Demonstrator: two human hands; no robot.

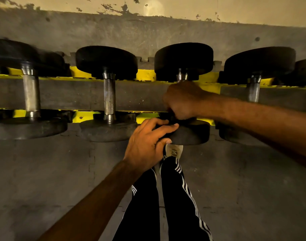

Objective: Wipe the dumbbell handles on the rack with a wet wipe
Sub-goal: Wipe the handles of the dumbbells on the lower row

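Black, silver and yellow are dominating.
The dumbbell heads (106, 60) are showing black, the handles (109, 96) silver with a fine knurled pattern, the rack (145, 74) bright yellow; the trousers (180, 197) are showing black with white stripes, the floor (44, 171) grey.

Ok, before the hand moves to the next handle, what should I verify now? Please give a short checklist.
1. Right hand grips the handle: ok.
2. Left hand holds the near head: ok.
3. Wipe between right hand and handle: cannot tell, hidden.
4. Whole handle wiped: cannot tell.
5. Next handle, to the right, is unobstructed: ok.
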